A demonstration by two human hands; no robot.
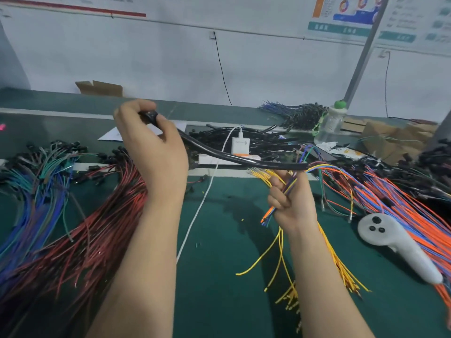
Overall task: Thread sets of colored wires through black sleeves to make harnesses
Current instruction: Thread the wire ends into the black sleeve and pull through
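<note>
While 1 sleeve [219,156] is held in the air above the mat [219,276], 2 hands are kept well apart, both raised on bare forearms. The left hand [151,147] is lifted higher, with its back turned to the camera and the wrist bent. The sleeve's far end is pinched there between thumb and curled fingers. From that grip the sleeve is slung down and to the right, ending just above the right hand [291,201]. 1 set of wires [268,213], orange, blue and purple, is clenched in the right fist, with the wire tips left poking out below it. Above the fist the set is looped up to the sleeve's lower mouth. How far it is pushed inside cannot be told.

4 heaps of loose wire are spread on the mat: blue-green wires [36,191] at the left, red wires [97,228] beside the left forearm, yellow wires [292,276] under the right forearm, and orange-blue wires [402,203] at the right. 1 sleeve pile [258,139] is stacked behind the hands, and 1 more bundle [297,113] is laid farther back. 1 charger [240,145] is plugged into 1 power strip [219,159], and 1 white cable [202,203] is trailed from it toward the camera. 1 controller [390,237] is laid on the orange-blue wires. 1 bottle [332,123] is stood at the back right, and 1 box [100,87] is set against the wall.
</note>
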